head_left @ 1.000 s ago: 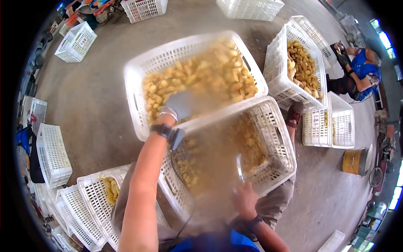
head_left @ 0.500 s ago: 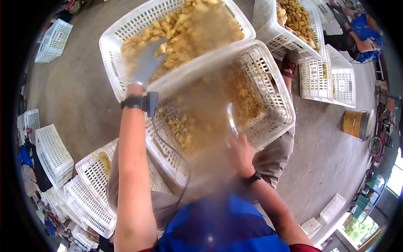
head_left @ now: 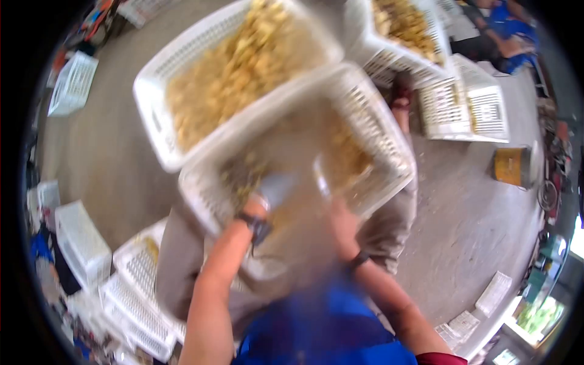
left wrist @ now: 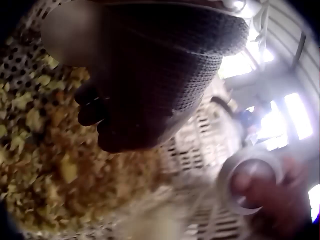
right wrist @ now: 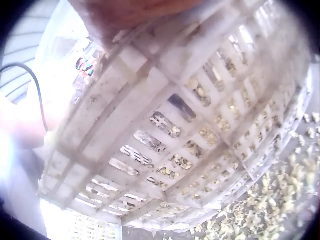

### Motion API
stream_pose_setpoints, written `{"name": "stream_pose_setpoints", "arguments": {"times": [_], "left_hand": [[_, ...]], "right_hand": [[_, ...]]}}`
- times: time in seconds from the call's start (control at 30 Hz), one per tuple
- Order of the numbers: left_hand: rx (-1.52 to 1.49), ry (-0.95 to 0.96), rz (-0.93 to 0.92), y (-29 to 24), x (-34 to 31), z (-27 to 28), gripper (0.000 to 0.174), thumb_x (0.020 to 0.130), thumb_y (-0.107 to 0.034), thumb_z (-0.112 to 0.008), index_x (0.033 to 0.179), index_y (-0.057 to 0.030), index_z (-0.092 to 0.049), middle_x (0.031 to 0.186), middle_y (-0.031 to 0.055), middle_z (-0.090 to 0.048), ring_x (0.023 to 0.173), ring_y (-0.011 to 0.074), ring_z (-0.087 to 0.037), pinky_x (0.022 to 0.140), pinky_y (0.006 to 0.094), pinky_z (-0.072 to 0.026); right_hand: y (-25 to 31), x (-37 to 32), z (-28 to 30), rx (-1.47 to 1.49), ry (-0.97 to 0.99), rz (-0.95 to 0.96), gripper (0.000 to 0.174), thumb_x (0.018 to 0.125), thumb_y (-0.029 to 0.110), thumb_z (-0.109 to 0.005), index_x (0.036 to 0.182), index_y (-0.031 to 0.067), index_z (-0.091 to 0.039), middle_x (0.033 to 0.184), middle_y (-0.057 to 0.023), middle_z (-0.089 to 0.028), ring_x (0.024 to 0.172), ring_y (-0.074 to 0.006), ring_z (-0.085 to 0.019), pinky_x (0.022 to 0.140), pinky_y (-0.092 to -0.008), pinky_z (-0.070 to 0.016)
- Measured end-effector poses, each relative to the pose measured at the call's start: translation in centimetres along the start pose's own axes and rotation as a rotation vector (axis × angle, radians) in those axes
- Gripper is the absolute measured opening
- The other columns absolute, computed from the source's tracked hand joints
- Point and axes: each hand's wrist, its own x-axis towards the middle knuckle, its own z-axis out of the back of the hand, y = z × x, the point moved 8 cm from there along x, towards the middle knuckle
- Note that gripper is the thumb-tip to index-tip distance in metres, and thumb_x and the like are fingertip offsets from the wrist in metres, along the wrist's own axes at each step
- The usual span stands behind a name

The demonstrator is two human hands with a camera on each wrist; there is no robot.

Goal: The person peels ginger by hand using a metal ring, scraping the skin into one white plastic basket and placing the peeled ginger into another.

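Observation:
The gloved left hand (head_left: 275,188) is over the lower white crate (head_left: 210,204); the left wrist view shows its dark glove (left wrist: 155,85) with curled fingers around a blurred pale piece (left wrist: 72,32). Gripped in the bare right hand (head_left: 344,230) is a shiny curved tool (head_left: 321,176), over the same crate. Near that hand (left wrist: 277,200), a pale round rim (left wrist: 225,175) shows in the left wrist view. Yellowish scraps (left wrist: 65,170) lie in the crate. Part of the right hand (right wrist: 135,15) tops the right wrist view. Blur hides the tool's contact.
Beyond the lower crate stands another white crate (head_left: 152,115) of yellow-brown roots (head_left: 225,79). A filled crate (head_left: 389,58) is at upper right, and a yellow bucket (head_left: 510,166) at far right. Stacked crates (head_left: 131,304) flank the left knee. A seated person (head_left: 508,33) is at upper right.
The left hand has moved from the root-filled crate down and right to the lower crate. The right hand still grips the tool over that crate. The head view has shifted.

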Motion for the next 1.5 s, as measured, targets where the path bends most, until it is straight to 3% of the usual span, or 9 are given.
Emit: {"name": "stream_pose_setpoints", "arguments": {"times": [0.2,0.6,0.73,0.77,0.9,1.0,1.17,1.37,1.5], "left_hand": [[-0.028,0.217,0.121,-3.2,0.8,-5.8,0.030,0.099,-0.033,-0.054,0.114,-0.0142,-0.072,0.106,0.0164,-0.074,0.092,0.0387,-0.072,0.079,0.0496,-0.0563],[-0.201,-0.091,0.570,3.1,-4.4,-6.0,0.033,0.083,-0.016,-0.065,0.114,-0.0076,-0.073,0.098,0.0238,-0.073,0.093,0.0498,-0.069,0.085,0.0546,-0.0553],[-0.814,-0.262,0.813,3.6,-6.3,-1.9,0.024,0.088,-0.009,-0.065,0.112,-0.0078,-0.071,0.073,0.0148,-0.070,0.069,0.0297,-0.073,0.058,0.0418,-0.0580],[-1.241,-0.391,0.782,2.9,-6.8,-0.8,0.018,0.091,-0.006,-0.065,0.110,-0.0066,-0.068,0.074,0.0084,-0.066,0.062,0.0216,-0.070,0.048,0.0349,-0.0554],[-1.564,-0.687,0.565,-4.5,-10.0,9.5,0.017,0.092,-0.009,-0.066,0.107,-0.0025,-0.065,0.085,0.0099,-0.068,0.065,0.0236,-0.070,0.055,0.0375,-0.0592],[-1.599,-0.710,0.266,-10.7,-13.5,16.7,0.018,0.094,-0.012,-0.066,0.107,0.0004,-0.069,0.093,0.0105,-0.071,0.077,0.0225,-0.071,0.067,0.0363,-0.0610],[-1.795,-0.739,-0.144,-15.8,-17.8,22.6,0.026,0.101,-0.013,-0.064,0.126,-0.0056,-0.064,0.109,0.0119,-0.073,0.093,0.0294,-0.075,0.082,0.0470,-0.0636],[-1.725,-0.652,-0.107,-20.6,-18.5,25.5,0.029,0.102,-0.018,-0.063,0.128,-0.0049,-0.063,0.104,0.0140,-0.073,0.089,0.0286,-0.075,0.074,0.0455,-0.0630],[-1.702,-0.629,0.007,-19.7,-16.0,26.4,0.034,0.103,-0.019,-0.062,0.133,-0.0046,-0.061,0.103,0.0121,-0.074,0.083,0.0261,-0.074,0.068,0.0386,-0.0620]], "right_hand": [[-0.7,-0.4,-1.4,-0.017,-0.150,0.078,0.014,0.087,0.020,-0.069,0.100,0.0145,-0.067,0.097,-0.0145,-0.056,0.085,-0.0332,-0.067,0.067,-0.0481,-0.0544],[0.5,-0.7,1.0,0.000,-0.094,0.113,0.011,0.089,0.020,-0.064,0.098,0.0136,-0.065,0.100,-0.0151,-0.055,0.087,-0.0357,-0.067,0.069,-0.0502,-0.0542],[1.0,-1.4,2.1,0.054,-0.132,0.094,0.015,0.089,0.021,-0.064,0.101,0.0127,-0.066,0.101,-0.0157,-0.057,0.086,-0.0377,-0.066,0.071,-0.0530,-0.0537],[1.2,-1.8,2.8,0.083,-0.144,0.088,0.016,0.089,0.022,-0.065,0.101,0.0123,-0.066,0.102,-0.0159,-0.058,0.086,-0.0383,-0.066,0.071,-0.0536,-0.0535],[0.6,-1.7,2.5,0.127,-0.173,0.073,0.025,0.090,0.033,-0.070,0.097,0.0093,-0.066,0.095,-0.0181,-0.062,0.082,-0.0411,-0.067,0.070,-0.0538,-0.0526],[-0.5,-2.1,2.9,1.142,-0.018,0.063,0.024,0.088,0.025,-0.080,0.105,0.0079,-0.078,0.079,-0.0089,-0.073,0.064,-0.0169,-0.066,0.058,-0.0346,-0.0546],[3.1,-3.7,10.2,1.118,-0.061,0.077,0.019,0.089,0.020,-0.078,0.099,0.0038,-0.075,0.076,0.0003,-0.066,0.061,-0.0086,-0.055,0.053,-0.0273,-0.0437],[9.8,-9.0,22.9,0.942,-0.050,0.436,0.015,0.090,0.020,-0.072,0.087,0.0056,-0.075,0.074,0.0042,-0.065,0.068,-0.0036,-0.057,0.061,-0.0234,-0.0439],[9.9,-6.7,22.3,1.030,-0.022,0.408,0.018,0.091,0.016,-0.075,0.104,0.0033,-0.073,0.088,0.0015,-0.067,0.078,-0.0068,-0.059,0.065,-0.0249,-0.0460]]}}
